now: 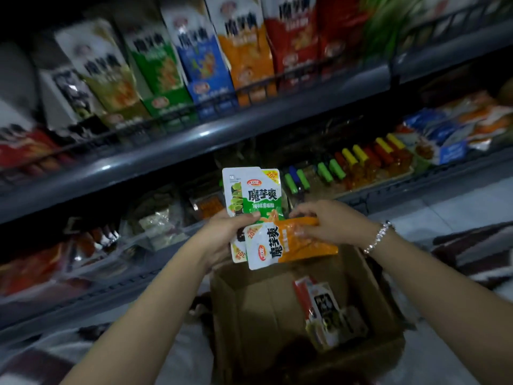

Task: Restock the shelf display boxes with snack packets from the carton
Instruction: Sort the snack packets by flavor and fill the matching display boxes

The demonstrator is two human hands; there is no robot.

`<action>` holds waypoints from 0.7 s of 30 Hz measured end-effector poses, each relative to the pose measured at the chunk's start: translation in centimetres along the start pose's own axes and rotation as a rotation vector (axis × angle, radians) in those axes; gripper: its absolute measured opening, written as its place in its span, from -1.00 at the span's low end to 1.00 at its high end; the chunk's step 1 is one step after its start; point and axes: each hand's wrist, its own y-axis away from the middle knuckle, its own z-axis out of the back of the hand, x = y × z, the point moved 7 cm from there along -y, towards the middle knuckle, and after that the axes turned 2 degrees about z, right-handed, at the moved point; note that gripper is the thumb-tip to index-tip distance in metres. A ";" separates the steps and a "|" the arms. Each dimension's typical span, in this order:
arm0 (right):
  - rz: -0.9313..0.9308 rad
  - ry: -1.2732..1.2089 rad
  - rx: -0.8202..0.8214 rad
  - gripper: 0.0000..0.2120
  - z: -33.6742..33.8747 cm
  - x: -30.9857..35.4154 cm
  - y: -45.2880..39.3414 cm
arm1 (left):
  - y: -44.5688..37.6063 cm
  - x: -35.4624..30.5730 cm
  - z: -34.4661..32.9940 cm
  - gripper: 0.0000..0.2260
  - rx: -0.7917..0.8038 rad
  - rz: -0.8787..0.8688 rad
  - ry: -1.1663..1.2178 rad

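My left hand (226,234) grips a small fan of snack packets above the carton, with a green packet (262,197) on top and a paler one (231,190) behind it. My right hand (330,225) pinches an orange packet (294,244) that lies sideways across the bottom of that fan. Below both hands stands the open brown carton (249,309). A few more packets (324,315) lie in its right corner. Tall display boxes (200,56) in white, green, blue, orange and red line the upper shelf.
The grey shelf edge (194,140) runs across the view above my hands. The lower shelf holds clear bins of mixed snacks (155,220) and a tray of coloured sticks (358,162). Pale floor tiles (449,207) show at right, beside striped fabric (477,254).
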 end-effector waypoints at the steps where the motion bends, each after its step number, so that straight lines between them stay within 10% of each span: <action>1: 0.003 0.028 -0.004 -0.84 1.0 0.5 -0.1 | 0.4 -1.4 0.1 -0.88 -0.021 -0.029 0.020; 16: -0.004 -0.996 -0.424 -0.85 9.7 6.7 -2.2 | 4.2 -13.1 -0.7 -0.85 0.039 -0.350 0.156; 21: -0.011 -0.884 -0.423 -0.78 11.0 9.2 -3.2 | 4.2 -14.8 0.1 -0.66 -0.068 -0.466 0.077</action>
